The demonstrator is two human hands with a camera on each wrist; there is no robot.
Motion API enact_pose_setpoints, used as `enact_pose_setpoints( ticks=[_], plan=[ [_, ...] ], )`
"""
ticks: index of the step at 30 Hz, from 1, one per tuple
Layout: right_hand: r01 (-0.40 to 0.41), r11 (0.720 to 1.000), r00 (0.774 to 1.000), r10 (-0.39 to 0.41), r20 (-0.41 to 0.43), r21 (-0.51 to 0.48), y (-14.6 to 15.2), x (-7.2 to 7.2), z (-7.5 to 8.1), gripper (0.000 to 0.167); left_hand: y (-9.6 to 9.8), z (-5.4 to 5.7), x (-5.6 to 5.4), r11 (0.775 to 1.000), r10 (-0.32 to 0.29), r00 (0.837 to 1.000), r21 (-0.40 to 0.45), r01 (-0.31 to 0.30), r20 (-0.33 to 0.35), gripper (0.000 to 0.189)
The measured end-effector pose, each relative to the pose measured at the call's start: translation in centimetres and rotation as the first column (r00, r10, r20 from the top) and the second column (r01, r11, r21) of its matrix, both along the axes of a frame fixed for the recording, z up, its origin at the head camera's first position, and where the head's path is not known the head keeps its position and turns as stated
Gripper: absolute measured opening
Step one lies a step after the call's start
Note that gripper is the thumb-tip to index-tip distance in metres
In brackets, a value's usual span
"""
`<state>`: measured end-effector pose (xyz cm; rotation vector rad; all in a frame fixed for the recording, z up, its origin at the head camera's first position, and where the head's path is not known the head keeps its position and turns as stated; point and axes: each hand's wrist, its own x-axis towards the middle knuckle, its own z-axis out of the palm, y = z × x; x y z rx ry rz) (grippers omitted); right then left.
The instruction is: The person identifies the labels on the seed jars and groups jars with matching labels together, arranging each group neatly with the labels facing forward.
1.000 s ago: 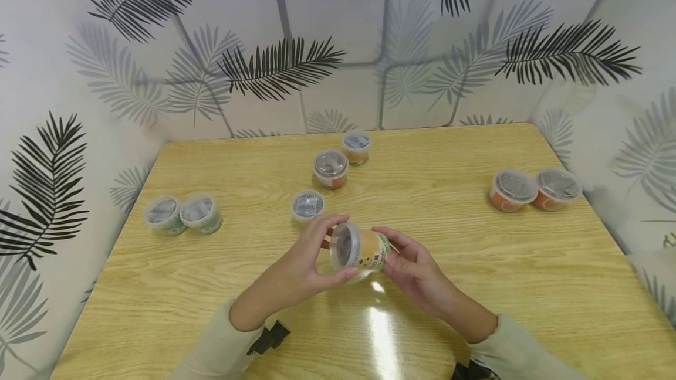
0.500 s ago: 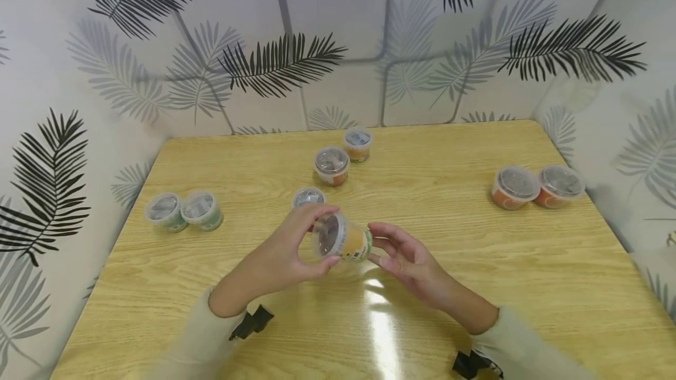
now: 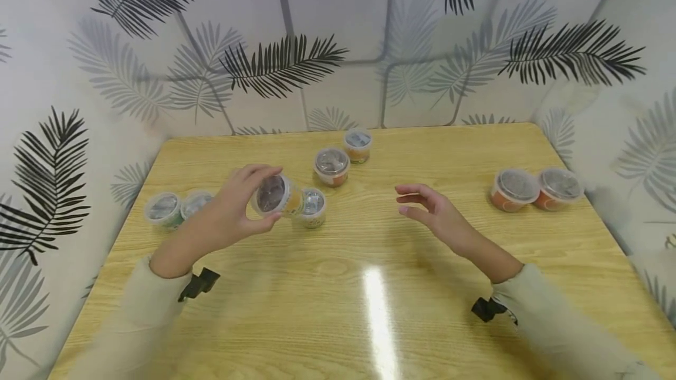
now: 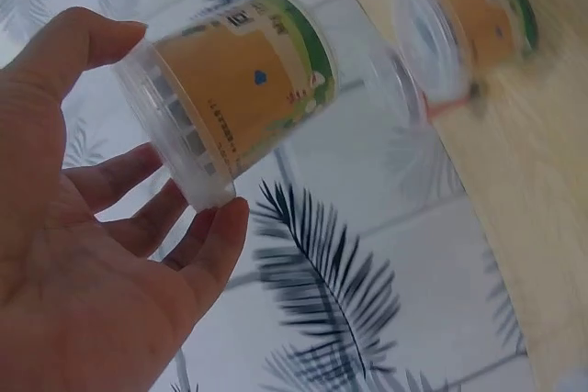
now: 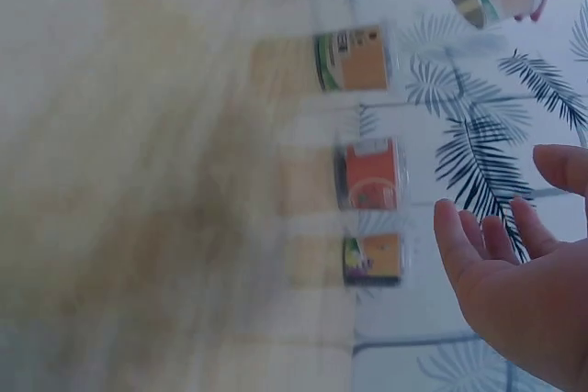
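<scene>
My left hand (image 3: 227,213) holds a small plastic cup (image 3: 292,197) by its clear lid, thumb and fingers curled round the rim. The cup is tipped over on its side in the air, lid toward the palm. In the left wrist view its label (image 4: 248,84) is orange with a green band at the base. Just behind it in the head view, a lidded cup (image 3: 313,216) stands on the table. My right hand (image 3: 443,221) hovers over the table with loosely bent fingers and holds nothing; the right wrist view shows the same right hand (image 5: 514,291) apart from the cups.
A red-labelled cup (image 3: 331,176) and an orange one (image 3: 358,154) stand toward the back of the wooden table (image 3: 327,309). Two green-labelled cups, one (image 3: 164,210) fully visible, sit at the left. Two red cups (image 3: 509,198) stand side by side at the right.
My left hand has carried the cup left and farther back from the middle. The right hand has let go of the cup's base and drawn away to the right.
</scene>
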<state>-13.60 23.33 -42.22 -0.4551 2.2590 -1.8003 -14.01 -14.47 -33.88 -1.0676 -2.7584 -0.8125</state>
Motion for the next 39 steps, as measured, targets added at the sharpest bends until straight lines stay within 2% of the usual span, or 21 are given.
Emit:
enact_pose_setpoints(
  ticks=[3,6,8,10,14,16,21,26,30,37,39],
  plan=[
    [0.017,0.997,0.999,-0.013,-0.049,0.077,0.5,-1.4,0.4,0.049,-1.0,0.0,-1.3,0.999,0.021,0.999,-0.031,-0.023,-0.044,0.067],
    [0.022,0.990,0.995,-0.008,-0.098,0.141,0.8,-2.9,0.7,0.049,-1.8,-0.3,-2.3,0.997,0.028,0.999,-0.068,-0.030,-0.031,0.067],
    [0.020,0.984,0.991,0.004,-0.133,0.177,0.7,-4.0,0.8,0.048,-2.2,-0.6,-2.9,0.993,0.041,0.999,-0.114,-0.039,0.013,0.068],
    [0.016,0.978,0.985,0.020,-0.171,0.208,0.5,-5.1,1.0,0.048,-2.5,-1.0,-3.5,0.987,0.062,0.994,-0.154,-0.048,0.086,0.069],
    [0.032,0.959,0.972,0.035,-0.232,0.282,-0.2,-7.5,1.3,0.047,-3.0,-2.1,-4.8,0.974,0.119,0.968,-0.214,-0.070,0.222,0.068],
    [0.045,0.945,0.967,0.040,-0.251,0.325,-0.6,-8.5,1.4,0.047,-3.2,-2.9,-5.4,0.971,0.130,0.956,-0.229,-0.069,0.263,0.068],
    [0.082,0.891,0.959,0.051,-0.278,0.446,-1.6,-11.0,1.2,0.049,-3.2,-4.9,-6.4,0.965,0.120,0.940,-0.260,-0.035,0.320,0.069],
    [0.093,0.819,0.946,0.104,-0.305,0.567,-2.5,-13.4,1.0,0.053,-2.7,-6.2,-6.5,0.954,0.129,0.935,-0.298,-0.026,0.332,0.067],
    [0.104,0.753,0.936,0.147,-0.320,0.649,-3.5,-15.1,0.7,0.058,-2.2,-6.6,-6.4,0.951,0.141,0.926,-0.309,-0.028,0.350,0.067],
    [0.059,0.661,0.938,0.219,-0.268,0.748,-5.3,-17.1,0.3,0.067,-1.9,-7.0,-6.3,0.960,0.130,0.935,-0.279,-0.035,0.330,0.067],
    [0.041,0.635,0.933,0.251,-0.257,0.771,-5.6,-17.4,0.2,0.068,-1.9,-7.3,-6.2,0.964,0.129,0.932,-0.263,-0.038,0.339,0.066]
  ],
)
